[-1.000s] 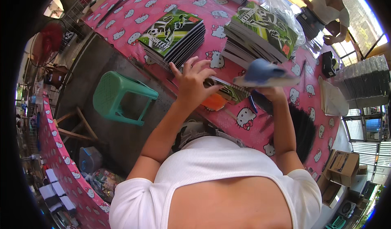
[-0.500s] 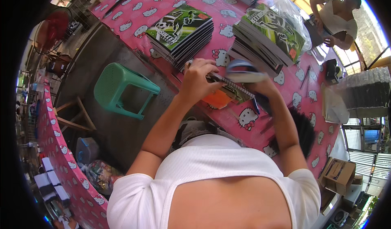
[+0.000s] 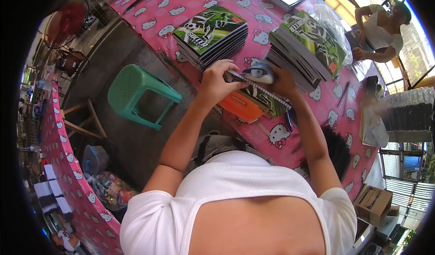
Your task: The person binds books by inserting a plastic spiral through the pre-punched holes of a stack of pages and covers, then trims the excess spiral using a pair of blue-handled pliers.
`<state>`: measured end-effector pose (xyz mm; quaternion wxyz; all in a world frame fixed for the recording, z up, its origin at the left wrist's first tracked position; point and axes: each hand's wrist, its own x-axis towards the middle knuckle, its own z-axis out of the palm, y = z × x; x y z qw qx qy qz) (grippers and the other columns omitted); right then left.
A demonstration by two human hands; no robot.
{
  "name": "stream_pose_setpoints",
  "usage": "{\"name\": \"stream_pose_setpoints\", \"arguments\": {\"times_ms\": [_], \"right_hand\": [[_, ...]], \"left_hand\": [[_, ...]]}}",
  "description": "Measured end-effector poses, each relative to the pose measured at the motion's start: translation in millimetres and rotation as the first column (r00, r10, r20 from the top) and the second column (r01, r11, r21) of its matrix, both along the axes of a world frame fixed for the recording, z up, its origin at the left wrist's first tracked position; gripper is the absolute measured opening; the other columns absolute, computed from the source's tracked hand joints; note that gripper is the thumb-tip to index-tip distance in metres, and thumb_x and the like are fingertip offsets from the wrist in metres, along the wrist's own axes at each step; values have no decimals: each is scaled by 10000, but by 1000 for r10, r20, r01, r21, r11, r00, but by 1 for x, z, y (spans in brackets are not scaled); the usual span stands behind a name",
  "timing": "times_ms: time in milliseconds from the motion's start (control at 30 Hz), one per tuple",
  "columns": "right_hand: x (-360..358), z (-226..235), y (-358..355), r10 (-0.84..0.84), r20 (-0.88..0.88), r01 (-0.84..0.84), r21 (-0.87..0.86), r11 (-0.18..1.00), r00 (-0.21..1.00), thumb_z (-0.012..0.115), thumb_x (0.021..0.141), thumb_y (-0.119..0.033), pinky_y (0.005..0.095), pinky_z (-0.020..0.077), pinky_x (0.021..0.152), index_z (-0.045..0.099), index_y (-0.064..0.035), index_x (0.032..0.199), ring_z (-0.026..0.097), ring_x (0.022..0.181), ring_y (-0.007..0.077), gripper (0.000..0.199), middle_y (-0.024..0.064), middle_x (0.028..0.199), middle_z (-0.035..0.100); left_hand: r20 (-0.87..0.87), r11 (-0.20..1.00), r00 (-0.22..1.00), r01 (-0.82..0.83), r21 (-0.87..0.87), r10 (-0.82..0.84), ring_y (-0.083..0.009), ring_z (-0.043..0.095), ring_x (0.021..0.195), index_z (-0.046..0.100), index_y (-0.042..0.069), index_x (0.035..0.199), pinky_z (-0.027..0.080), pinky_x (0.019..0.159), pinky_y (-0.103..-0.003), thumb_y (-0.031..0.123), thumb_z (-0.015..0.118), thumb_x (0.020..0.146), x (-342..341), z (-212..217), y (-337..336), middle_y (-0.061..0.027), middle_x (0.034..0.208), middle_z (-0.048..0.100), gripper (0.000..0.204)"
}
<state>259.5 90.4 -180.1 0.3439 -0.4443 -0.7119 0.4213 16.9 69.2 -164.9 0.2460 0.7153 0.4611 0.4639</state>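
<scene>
My left hand (image 3: 219, 83) is closed on one end of a spiral notebook (image 3: 267, 100), its thumb below and fingers above. The notebook is tilted, with its coiled spine turned up and a green cover partly showing. My right hand (image 3: 284, 82) grips a rounded blue and pale grey tool (image 3: 259, 72), whose exact kind I cannot make out. That tool rests at or just above the spine. Under the notebook lies a flat orange piece (image 3: 240, 107). Beside my right wrist is a thin blue object (image 3: 288, 120), partly hidden.
Beyond my hands stand a neat stack of green-covered notebooks (image 3: 210, 33) and a fanned stack (image 3: 312, 42) with plastic behind it. Black coils (image 3: 337, 150) lie by my right arm. A green stool (image 3: 138, 94) stands left of the pink table (image 3: 158, 10). Another person (image 3: 380, 30) works far right.
The tool in my right hand, blurred before, has come left and down along the spine and now shows sharply. My left hand keeps its hold on the notebook. The view has shifted slightly.
</scene>
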Motion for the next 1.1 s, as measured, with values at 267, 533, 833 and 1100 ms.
{"name": "stream_pose_setpoints", "arguments": {"times_ms": [267, 533, 833, 1100], "right_hand": [[-22, 13, 14, -119, 251, 168, -182, 969, 961, 666, 614, -15, 319, 508, 726, 619, -43, 1093, 636, 873, 167, 482, 94, 948, 676], [-7, -24, 27, -311, 563, 133, 335, 933, 766, 669, 706, -225, 449, 477, 719, 605, -62, 955, 611, 861, 365, 304, 171, 871, 626], [31, -64, -64, -559, 590, 243, 530, 812, 583, 648, 779, -291, 496, 392, 934, 514, -83, 1222, 457, 1162, 402, 507, 208, 1273, 464], [56, -80, -142, -545, 775, 433, 392, 812, 321, 656, 788, -241, 495, 362, 946, 487, -39, 1214, 448, 1121, 381, 500, 179, 1163, 501]], "left_hand": [[327, 943, 943, 48, -328, 66, -118, 619, 881, 493, 35, 1213, 501, 780, -264, 44, 794, 700, -12, -19, -7, -49, 970, 631, 595], [563, 884, 819, 179, -432, 110, -104, 626, 864, 626, 4, 1124, 505, 809, -240, -66, 682, 782, -17, -29, -2, -53, 969, 668, 353], [589, 938, 771, 342, -62, -242, -95, 623, 797, 636, 23, 896, 505, 731, -226, 28, 751, 763, -20, 17, 2, -49, 868, 659, 175], [147, 876, 903, 336, 347, -405, -218, 680, 817, 662, 23, 890, 542, 714, -293, -51, 730, 703, -9, 64, -62, -118, 938, 686, 213]]}}
